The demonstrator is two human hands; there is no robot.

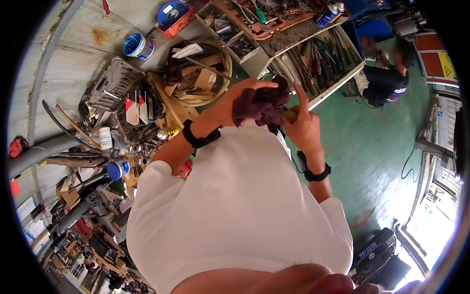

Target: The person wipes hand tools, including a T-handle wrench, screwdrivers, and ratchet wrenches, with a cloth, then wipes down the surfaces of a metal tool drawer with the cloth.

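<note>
My left hand (240, 100) is closed around a bunched dark maroon cloth (262, 105), in front of my chest. My right hand (304, 128) is beside the cloth, with its index finger stretched up and the other fingers curled round a small yellowish-brown piece like a handle (291, 114). The cloth covers the far end of that piece, so its kind is hidden. Just beyond my hands, an open drawer (338, 88) holds many screwdrivers and other long-handled tools. Left of it stands a round bin (227, 63) of cardboard scraps, with a thin rod (208, 67) across it.
An orange socket-set case (274, 30) and spray cans (329, 14) top the tool cabinet. Cluttered shelves with a blue-lidded tub (117, 169) line the left. A person in a dark shirt (384, 83) sits at right; a dark car (374, 257) stands lower right.
</note>
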